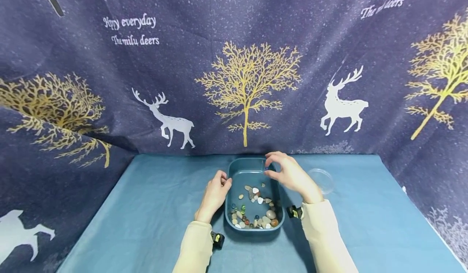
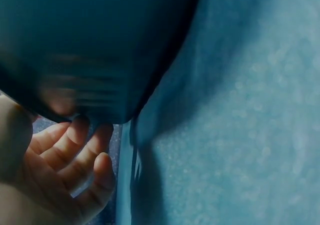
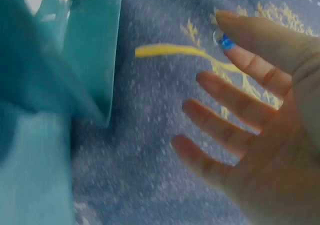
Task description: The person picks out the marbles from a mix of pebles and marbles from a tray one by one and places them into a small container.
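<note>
A clear glass marble with blue inside [image 3: 225, 41] is pinched between the thumb and index finger of my right hand [image 1: 292, 176]. That hand is raised over the far right corner of a dark teal plastic tub [image 1: 228, 211], its other fingers spread apart in the right wrist view. My left hand [image 1: 215, 191] grips the tub's left rim; in the left wrist view its fingers [image 2: 75, 145] curl at the edge, thumb partly hidden. Inside the tub lie pebbles [image 1: 270, 214], mostly toward the near end, with green glass marbles [image 1: 243, 209] among them.
Right of the tub, a clear round dish or lid [image 1: 321, 180] lies on the teal tablecloth [image 1: 157, 212]. A dark blue curtain [image 1: 219, 17] with deer and trees hangs behind the table. Black wrist cameras [image 1: 217, 240] sit under the sleeves.
</note>
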`<state>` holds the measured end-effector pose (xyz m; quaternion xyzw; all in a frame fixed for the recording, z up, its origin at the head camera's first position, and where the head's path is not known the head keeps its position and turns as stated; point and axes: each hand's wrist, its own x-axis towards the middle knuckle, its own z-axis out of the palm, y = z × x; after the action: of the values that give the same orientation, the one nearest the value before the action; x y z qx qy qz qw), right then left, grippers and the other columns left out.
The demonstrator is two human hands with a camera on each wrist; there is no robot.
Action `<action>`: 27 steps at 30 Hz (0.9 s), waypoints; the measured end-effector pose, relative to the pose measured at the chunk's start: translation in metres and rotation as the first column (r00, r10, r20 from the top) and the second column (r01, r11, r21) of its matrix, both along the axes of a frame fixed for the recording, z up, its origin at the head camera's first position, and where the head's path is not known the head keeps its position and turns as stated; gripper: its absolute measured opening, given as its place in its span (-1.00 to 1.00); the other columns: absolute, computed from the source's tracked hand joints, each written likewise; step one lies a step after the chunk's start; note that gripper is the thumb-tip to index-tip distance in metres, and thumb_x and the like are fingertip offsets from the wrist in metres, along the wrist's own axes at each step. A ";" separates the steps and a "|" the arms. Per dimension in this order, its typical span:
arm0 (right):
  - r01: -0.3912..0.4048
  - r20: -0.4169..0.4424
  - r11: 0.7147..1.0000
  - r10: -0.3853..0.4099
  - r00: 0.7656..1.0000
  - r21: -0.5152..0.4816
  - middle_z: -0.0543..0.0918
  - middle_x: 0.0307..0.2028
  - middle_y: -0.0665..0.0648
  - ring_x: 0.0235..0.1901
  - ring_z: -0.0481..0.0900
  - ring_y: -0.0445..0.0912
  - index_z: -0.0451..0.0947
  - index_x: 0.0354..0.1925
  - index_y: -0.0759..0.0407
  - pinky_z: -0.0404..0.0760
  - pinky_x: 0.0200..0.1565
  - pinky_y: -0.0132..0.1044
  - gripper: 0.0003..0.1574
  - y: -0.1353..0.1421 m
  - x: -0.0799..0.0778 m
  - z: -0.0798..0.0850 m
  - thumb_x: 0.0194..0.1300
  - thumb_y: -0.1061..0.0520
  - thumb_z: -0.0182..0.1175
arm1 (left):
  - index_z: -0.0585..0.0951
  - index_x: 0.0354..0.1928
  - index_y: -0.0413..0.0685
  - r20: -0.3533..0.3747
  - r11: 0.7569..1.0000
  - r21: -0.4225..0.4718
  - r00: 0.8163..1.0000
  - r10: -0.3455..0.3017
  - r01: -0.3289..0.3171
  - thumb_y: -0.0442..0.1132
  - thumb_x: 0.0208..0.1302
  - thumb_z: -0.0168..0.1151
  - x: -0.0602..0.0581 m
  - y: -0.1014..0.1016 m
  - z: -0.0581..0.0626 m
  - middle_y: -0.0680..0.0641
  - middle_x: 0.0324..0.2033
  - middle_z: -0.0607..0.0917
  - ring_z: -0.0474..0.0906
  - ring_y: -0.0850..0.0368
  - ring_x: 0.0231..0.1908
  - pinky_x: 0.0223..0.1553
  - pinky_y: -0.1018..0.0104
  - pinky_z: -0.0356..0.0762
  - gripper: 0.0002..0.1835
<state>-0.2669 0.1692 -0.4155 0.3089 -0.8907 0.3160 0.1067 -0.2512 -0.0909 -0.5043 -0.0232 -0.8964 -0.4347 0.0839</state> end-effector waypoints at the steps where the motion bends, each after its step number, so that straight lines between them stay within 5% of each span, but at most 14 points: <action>1: 0.015 -0.002 1.000 -0.015 1.000 -0.014 0.56 0.10 0.25 0.14 0.47 0.20 0.57 -0.28 0.11 0.37 0.13 0.12 -0.81 0.002 0.001 0.000 0.19 0.16 0.41 | 0.45 -0.21 0.06 -0.002 1.000 -0.001 1.000 -0.001 0.001 -0.08 0.41 0.15 0.000 0.000 0.000 0.14 -0.44 0.58 0.49 0.22 -0.47 -0.35 0.21 0.42 -0.87; 10: 0.112 -0.050 0.993 -0.113 0.992 -0.021 0.58 0.09 0.24 0.14 0.46 0.23 0.55 -0.28 0.08 0.36 0.12 0.14 -0.79 0.027 0.006 0.001 0.16 0.18 0.42 | 0.45 -0.22 0.07 -0.022 1.000 -0.008 1.000 -0.008 0.008 -0.09 0.40 0.16 0.000 -0.003 0.000 0.14 -0.44 0.60 0.50 0.22 -0.47 -0.34 0.20 0.43 -0.87; 27: 0.320 0.002 0.947 -0.320 0.947 -0.034 0.61 -0.01 0.27 0.08 0.49 0.23 0.56 -0.27 0.11 0.37 0.08 0.13 -0.80 0.094 0.011 -0.006 0.18 0.14 0.40 | 0.46 -0.22 0.08 -0.016 1.000 -0.009 1.000 -0.003 0.003 -0.07 0.40 0.15 0.000 -0.001 -0.002 0.14 -0.43 0.61 0.50 0.21 -0.45 -0.34 0.19 0.43 -0.87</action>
<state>-0.2564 0.2629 -0.4220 0.1589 -0.9234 0.3089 0.1634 -0.2510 -0.0921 -0.5062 -0.0283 -0.8977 -0.4304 0.0903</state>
